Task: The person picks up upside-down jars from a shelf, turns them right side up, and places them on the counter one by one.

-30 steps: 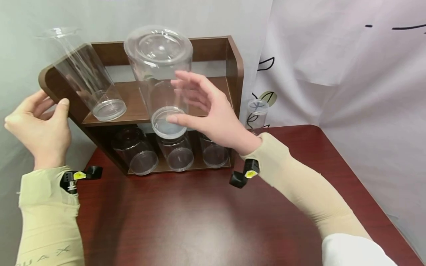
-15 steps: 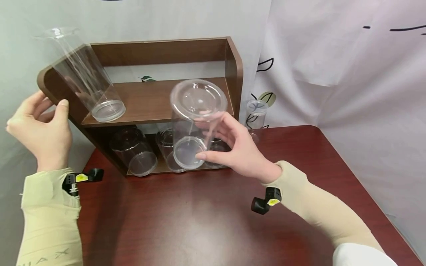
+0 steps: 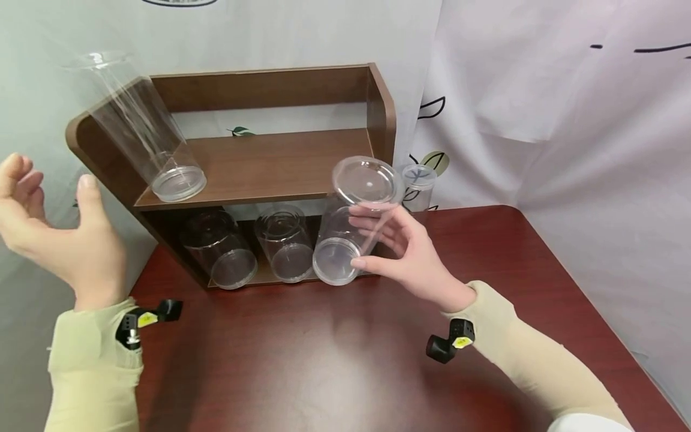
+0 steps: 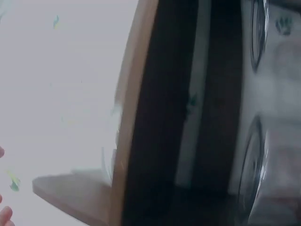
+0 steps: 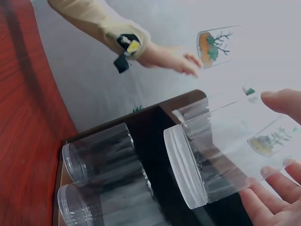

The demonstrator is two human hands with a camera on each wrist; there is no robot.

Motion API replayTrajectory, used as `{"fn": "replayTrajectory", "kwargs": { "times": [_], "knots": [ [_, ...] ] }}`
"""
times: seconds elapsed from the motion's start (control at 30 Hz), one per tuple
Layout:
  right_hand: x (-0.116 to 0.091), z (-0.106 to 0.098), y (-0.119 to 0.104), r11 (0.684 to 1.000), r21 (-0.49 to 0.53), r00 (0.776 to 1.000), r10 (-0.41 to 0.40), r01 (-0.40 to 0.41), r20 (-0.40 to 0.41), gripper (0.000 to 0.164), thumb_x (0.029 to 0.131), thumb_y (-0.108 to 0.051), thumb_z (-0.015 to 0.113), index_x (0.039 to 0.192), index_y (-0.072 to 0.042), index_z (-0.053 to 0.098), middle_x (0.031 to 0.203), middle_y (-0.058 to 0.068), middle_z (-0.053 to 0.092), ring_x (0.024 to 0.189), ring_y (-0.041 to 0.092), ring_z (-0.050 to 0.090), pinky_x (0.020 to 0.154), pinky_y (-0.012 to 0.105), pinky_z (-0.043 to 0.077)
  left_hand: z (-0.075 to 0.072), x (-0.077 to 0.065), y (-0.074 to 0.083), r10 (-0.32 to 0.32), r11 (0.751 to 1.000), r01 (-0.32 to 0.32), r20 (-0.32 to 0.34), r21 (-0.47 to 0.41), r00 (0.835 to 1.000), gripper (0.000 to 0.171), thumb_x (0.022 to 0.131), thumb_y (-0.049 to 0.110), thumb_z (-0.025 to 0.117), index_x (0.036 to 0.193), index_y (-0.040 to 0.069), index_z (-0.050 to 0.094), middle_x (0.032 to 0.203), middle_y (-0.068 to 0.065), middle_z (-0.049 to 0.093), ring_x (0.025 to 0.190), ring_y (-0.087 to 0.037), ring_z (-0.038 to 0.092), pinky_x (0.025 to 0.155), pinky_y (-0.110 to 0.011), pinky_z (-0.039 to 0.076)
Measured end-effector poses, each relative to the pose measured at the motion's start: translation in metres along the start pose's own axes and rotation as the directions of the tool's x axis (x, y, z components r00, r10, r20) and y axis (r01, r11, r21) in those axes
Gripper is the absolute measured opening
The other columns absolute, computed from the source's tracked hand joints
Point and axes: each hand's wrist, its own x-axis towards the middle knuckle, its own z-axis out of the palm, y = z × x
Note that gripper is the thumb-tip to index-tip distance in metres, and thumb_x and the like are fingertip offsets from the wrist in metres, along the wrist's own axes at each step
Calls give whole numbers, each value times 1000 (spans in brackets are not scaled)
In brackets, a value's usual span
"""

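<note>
My right hand (image 3: 415, 258) grips a clear plastic jar (image 3: 335, 259), thumb on the near side and fingers round the far side. It hangs tilted before the right end of the lower shelf, its ridged, lid-like end (image 5: 183, 165) lowest. My left hand (image 3: 67, 246), fingers spread and slightly bent, is in the air left of the brown wooden rack (image 3: 259, 162), holding nothing. A tall clear jar (image 3: 178, 183) stands at the left end of the upper shelf. Below are a left jar (image 3: 233, 267) and a middle jar (image 3: 291, 261); the held jar covers the spot to their right.
The rack stands at the back of a dark red table (image 3: 302, 354). Right of the rack is another slim clear jar (image 3: 418, 186). A pale patterned curtain (image 3: 540, 120) hangs behind and to the right.
My right hand has brought the jar down and rightward from the upper shelf's height. My left hand has let go of the rack's left side panel and opened its fingers.
</note>
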Motion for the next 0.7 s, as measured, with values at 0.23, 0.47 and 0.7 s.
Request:
{"fn": "replayTrajectory", "kwargs": {
  "times": [0.23,0.47,0.7],
  "knots": [
    [-9,-4,4,998,55,999,13,-11,-40,64,75,15,83,127,13,46,139,26,55,127,40,56,106,54,44,7,-50,49,32,899,-19,23,-438,999,45,76,4,77,116,-7,63,122,-20,60,118,-34,54,112,-40,38],
    [-14,-5,2,998,56,999,22,-20,-45,73,75,13,84,137,9,46,139,25,56,127,41,56,104,51,46,11,-110,62,201,825,1,295,-566,934,68,81,26,89,123,-18,58,127,-30,60,120,-39,57,110,-46,41],
    [-20,-6,5,997,56,998,50,-47,-47,71,76,12,83,136,10,46,138,24,57,127,40,56,101,51,49,12,-152,63,290,853,83,601,-515,745,86,87,46,81,134,-19,51,135,-33,56,124,-39,56,110,-44,41]
  ]
}}
